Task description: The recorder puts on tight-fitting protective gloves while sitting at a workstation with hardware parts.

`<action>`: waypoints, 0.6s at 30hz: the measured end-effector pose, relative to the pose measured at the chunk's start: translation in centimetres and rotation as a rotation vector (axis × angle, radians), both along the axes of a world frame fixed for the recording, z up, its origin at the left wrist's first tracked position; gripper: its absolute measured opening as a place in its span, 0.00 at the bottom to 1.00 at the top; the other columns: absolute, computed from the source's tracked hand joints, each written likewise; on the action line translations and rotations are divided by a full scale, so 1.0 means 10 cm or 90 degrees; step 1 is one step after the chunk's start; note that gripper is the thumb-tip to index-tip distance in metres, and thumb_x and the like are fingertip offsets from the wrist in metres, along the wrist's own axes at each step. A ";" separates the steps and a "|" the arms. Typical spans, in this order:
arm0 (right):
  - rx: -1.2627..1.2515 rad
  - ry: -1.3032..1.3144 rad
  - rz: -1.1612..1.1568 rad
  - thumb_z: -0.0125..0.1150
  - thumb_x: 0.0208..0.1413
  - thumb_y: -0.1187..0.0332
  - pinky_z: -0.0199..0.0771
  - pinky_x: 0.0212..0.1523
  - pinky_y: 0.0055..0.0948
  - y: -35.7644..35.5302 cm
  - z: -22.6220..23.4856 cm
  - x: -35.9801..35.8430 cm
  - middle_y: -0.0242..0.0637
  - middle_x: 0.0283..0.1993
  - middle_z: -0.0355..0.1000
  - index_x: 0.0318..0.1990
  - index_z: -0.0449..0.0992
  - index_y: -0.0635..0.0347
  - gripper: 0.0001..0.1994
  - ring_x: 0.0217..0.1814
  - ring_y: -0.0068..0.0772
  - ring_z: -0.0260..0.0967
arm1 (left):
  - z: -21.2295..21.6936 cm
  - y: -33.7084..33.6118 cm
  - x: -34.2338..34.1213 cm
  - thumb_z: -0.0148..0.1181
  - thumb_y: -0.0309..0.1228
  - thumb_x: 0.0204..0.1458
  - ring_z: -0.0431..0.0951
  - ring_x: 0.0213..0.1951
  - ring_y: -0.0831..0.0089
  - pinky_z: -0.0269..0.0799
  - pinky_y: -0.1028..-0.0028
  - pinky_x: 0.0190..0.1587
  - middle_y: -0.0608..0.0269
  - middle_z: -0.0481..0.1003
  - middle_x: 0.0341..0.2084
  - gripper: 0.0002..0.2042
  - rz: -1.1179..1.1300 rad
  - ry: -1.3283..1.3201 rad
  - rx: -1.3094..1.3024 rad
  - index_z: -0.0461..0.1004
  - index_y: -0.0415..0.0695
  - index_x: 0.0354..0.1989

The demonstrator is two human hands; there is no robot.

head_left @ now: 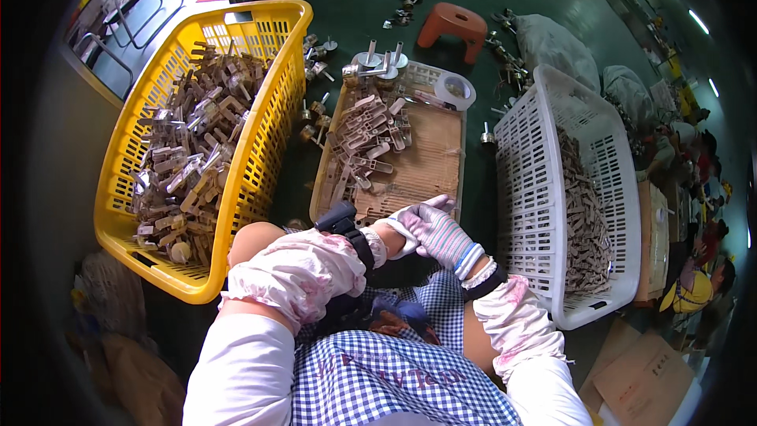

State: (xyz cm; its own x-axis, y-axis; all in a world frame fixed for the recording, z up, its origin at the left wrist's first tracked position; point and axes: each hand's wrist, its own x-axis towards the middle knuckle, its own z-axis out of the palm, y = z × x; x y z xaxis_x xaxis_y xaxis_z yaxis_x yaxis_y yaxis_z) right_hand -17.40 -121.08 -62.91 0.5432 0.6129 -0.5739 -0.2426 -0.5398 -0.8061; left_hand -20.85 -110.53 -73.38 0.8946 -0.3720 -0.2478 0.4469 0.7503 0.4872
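Note:
My left hand [404, 230] and my right hand [453, 241] meet over the near edge of a tray [432, 159]. Both wear pale striped work gloves. The right fingers close on the left glove near its cuff, where some bare wrist shows. Partly hidden behind the right hand, the left fingers stretch out toward the right. Neither hand holds a metal part. On the tray's cardboard lining lies a pile of flat metal clips [371, 130]. Several round metal discs with stems [385, 61] stand at its far end, beside a roll of clear tape [455, 90].
At left, a yellow basket [268, 110] is heaped with metal parts. A white basket [524, 166] at right holds many small flat pieces. Beyond the tray is a red-brown stool [453, 28]. Loose metal fittings [404, 8] lie on the floor, and cardboard [646, 375] sits at lower right.

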 end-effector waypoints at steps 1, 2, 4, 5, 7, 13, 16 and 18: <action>-0.022 -0.064 0.091 0.57 0.64 0.54 0.65 0.22 0.19 0.03 0.06 0.00 0.28 0.28 0.69 0.47 0.75 0.61 0.18 0.23 0.15 0.62 | -0.37 -0.02 0.03 0.43 0.30 0.66 0.57 0.69 0.71 0.48 0.70 0.73 0.60 0.57 0.69 0.25 0.011 -0.058 -0.026 0.49 0.46 0.71; -0.043 -0.128 0.175 0.60 0.62 0.54 0.65 0.22 0.18 0.04 0.10 0.02 0.29 0.29 0.69 0.47 0.74 0.62 0.19 0.23 0.16 0.64 | -0.63 -0.06 0.03 0.45 0.28 0.65 0.57 0.68 0.72 0.50 0.71 0.72 0.60 0.58 0.67 0.26 0.015 -0.116 -0.052 0.49 0.46 0.71; -0.052 -0.116 0.183 0.67 0.56 0.56 0.70 0.27 0.21 -0.04 0.12 0.10 0.32 0.31 0.72 0.47 0.74 0.64 0.21 0.27 0.19 0.67 | -0.66 -0.15 -0.05 0.49 0.22 0.61 0.59 0.68 0.72 0.54 0.72 0.71 0.61 0.59 0.65 0.30 0.055 -0.246 -0.008 0.47 0.46 0.72; -0.050 -0.149 0.195 0.69 0.55 0.56 0.72 0.31 0.23 -0.12 0.13 0.13 0.32 0.32 0.73 0.48 0.75 0.65 0.22 0.29 0.20 0.69 | -0.46 -0.14 -0.10 0.49 0.20 0.60 0.59 0.67 0.73 0.53 0.72 0.71 0.62 0.59 0.66 0.32 0.057 -0.314 0.134 0.47 0.46 0.72; -0.076 -0.177 0.227 0.71 0.52 0.58 0.75 0.42 0.28 -0.08 0.33 0.12 0.36 0.33 0.77 0.48 0.75 0.67 0.23 0.34 0.26 0.73 | -0.27 -0.03 -0.14 0.50 0.16 0.56 0.60 0.66 0.76 0.56 0.74 0.70 0.65 0.58 0.66 0.35 0.013 -0.244 0.181 0.46 0.48 0.73; -0.168 -0.327 0.320 0.71 0.52 0.57 0.75 0.42 0.34 -0.13 0.30 0.19 0.44 0.36 0.79 0.43 0.76 0.66 0.21 0.38 0.38 0.77 | -0.09 -0.08 -0.09 0.52 0.22 0.61 0.67 0.60 0.79 0.64 0.76 0.65 0.65 0.65 0.61 0.30 0.005 -0.015 -0.017 0.51 0.46 0.71; -0.089 -0.408 0.351 0.69 0.54 0.58 0.74 0.41 0.36 -0.09 0.28 0.15 0.46 0.37 0.78 0.42 0.76 0.66 0.19 0.37 0.42 0.77 | -0.50 -0.08 0.00 0.57 0.22 0.59 0.69 0.58 0.77 0.66 0.76 0.62 0.63 0.68 0.58 0.31 0.055 -0.276 0.160 0.53 0.46 0.70; -0.064 -0.412 0.321 0.68 0.56 0.59 0.74 0.39 0.35 -0.11 0.25 0.14 0.44 0.35 0.77 0.40 0.75 0.67 0.17 0.35 0.39 0.75 | -0.48 -0.12 -0.07 0.61 0.22 0.56 0.71 0.55 0.76 0.68 0.77 0.59 0.63 0.69 0.57 0.33 0.107 -0.278 0.132 0.53 0.45 0.70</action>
